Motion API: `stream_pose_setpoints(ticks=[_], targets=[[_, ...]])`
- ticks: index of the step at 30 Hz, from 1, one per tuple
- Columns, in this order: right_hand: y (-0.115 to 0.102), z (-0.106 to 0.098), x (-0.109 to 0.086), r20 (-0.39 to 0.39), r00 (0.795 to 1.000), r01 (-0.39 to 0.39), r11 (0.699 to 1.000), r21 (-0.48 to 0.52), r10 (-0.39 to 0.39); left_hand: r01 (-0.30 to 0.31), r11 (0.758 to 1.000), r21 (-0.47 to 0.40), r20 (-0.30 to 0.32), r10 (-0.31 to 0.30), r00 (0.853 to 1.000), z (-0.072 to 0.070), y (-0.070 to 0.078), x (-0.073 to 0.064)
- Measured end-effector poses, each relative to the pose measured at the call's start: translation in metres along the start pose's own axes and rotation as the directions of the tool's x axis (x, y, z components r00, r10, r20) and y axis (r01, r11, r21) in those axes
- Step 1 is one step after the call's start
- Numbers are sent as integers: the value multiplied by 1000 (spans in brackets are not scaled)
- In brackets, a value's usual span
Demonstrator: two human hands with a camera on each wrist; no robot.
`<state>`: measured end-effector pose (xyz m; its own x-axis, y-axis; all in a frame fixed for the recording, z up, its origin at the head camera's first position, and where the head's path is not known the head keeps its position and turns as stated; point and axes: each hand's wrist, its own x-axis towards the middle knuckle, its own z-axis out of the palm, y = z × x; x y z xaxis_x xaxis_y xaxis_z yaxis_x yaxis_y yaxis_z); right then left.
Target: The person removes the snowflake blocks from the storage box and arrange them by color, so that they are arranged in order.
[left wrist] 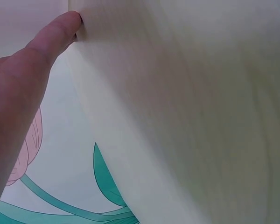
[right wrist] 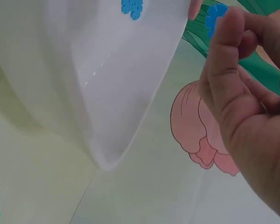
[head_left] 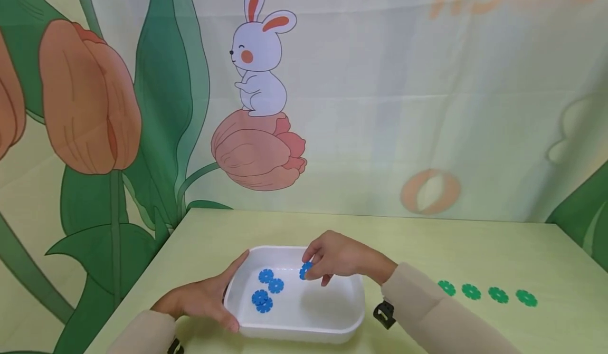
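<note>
A white plastic tray with raised walls stands on the pale table. Its left end is held by my left hand, thumb at the near corner and fingers along the far corner. Above the tray's far side, my right hand pinches a blue notched plastic disc between thumb and fingers. That blue disc shows in the right wrist view at the fingertips. Several more blue discs lie in the left half of the tray, two of them overlapping. In the left wrist view, one finger of the left hand shows.
Several green notched discs lie in a row on the table, right of the tray beyond the right sleeve. Behind the table hangs a printed cloth with a rabbit and tulips.
</note>
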<state>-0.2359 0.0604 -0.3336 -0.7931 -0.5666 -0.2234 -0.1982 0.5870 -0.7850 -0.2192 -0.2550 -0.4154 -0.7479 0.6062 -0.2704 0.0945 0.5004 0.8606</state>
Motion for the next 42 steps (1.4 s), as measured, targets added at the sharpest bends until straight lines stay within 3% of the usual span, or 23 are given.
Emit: stream_pose_setpoints(ticks=[24,31,42], targets=[[40,-51,-64,-94,994,61,993,106,-51,25,1000,19,-19,-24,1000,0,2,-1],[64,-58,-82,-96,992,89,990,108,-79,26,1000,17,-15,-26,1000,1,4,-3],[104,-68,-112,-104,993,68,988,139,-53,3,1000,8,-4,-3,1000,2,4,-2]])
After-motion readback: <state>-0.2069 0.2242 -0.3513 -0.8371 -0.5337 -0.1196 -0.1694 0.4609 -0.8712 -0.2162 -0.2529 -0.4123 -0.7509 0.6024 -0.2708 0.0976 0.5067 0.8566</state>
